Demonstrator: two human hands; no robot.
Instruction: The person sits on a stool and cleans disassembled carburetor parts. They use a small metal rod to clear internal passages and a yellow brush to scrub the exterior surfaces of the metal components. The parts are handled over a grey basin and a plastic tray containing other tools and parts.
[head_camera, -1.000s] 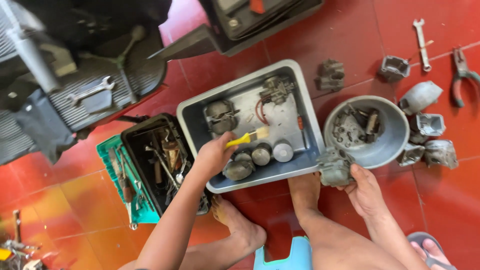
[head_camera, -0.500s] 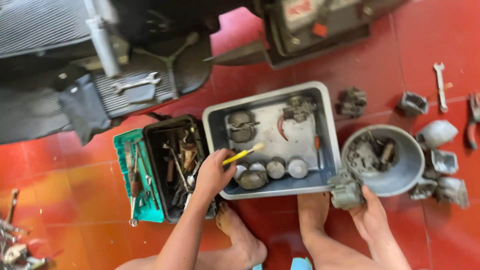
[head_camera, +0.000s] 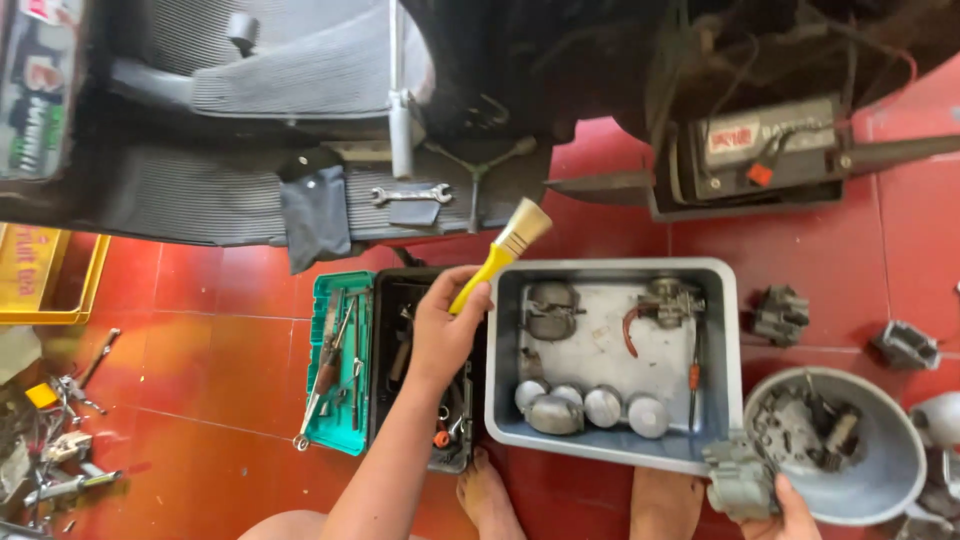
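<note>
I have a paintbrush (head_camera: 500, 255) in my left hand (head_camera: 445, 325), fist closed round its yellow handle, bristles tilted up and away, raised above the near-left corner of the grey tray (head_camera: 720, 300). The brush touches nothing; held that way the bristles stay clear of the parts below.

My right hand (head_camera: 785, 505), at the bottom edge of the view, grips a grey metal engine part (head_camera: 740, 480), apparently a carburettor body, just off the tray's near-right corner and beside the round metal bowl (head_camera: 890, 480). Only part of that hand shows, but its fingers are plainly wrapped round the part.

The tray sits on the red tiled floor (head_camera: 200, 400) between my feet and a motor scooter (head_camera: 300, 150). It holds a row of round metal caps (head_camera: 590, 405) along the near side, two larger castings at the far side and a small screwdriver (head_camera: 692, 385) on the right. I judge it serves to keep the loose pieces together.

Left of the tray, touching it or nearly so, stands an open black toolbox (head_camera: 400, 300) with a green tool tray (head_camera: 340, 360) beside it, within my left hand's reach. A spanner (head_camera: 410, 195) rests on the scooter's footboard. More castings (head_camera: 780, 315) lie on the floor to the right, and scattered tools (head_camera: 60, 440) lie far left.
</note>
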